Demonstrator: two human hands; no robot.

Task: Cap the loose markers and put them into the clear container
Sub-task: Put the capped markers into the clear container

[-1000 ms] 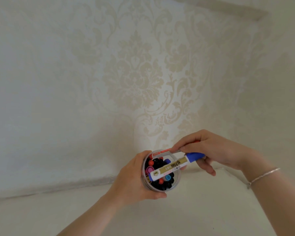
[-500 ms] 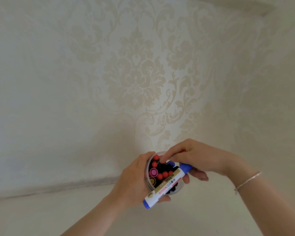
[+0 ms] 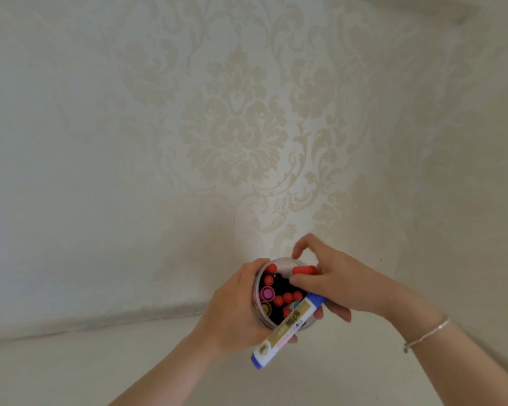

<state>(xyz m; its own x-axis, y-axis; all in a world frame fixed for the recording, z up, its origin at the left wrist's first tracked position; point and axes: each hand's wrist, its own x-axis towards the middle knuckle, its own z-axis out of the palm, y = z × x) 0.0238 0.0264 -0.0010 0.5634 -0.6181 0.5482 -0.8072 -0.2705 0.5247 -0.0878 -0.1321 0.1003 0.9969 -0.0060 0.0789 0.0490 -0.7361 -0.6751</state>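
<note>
Head view, left hand (image 3: 235, 312): fingers wrapped round the clear container (image 3: 257, 291), holding it up
Clear container: packed with upright capped markers, red, black and pink ends showing
Right hand (image 3: 332, 284): fingers curled over the container's mouth, pinching a red-capped marker (image 3: 304, 270)
Blue marker (image 3: 288, 329): capped, slanting across the rim, its upper end under the right hand
Backdrop: damask wallpaper (image 3: 235, 136), bracelet (image 3: 425, 336) on right wrist

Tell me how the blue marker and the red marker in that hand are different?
The blue marker shows its whole length, with a white and gold label; of the red marker only a red end shows. The blue marker slants across the clear container and juts past its near rim; the red marker lies by the far rim. Both are held by the right hand.
</note>
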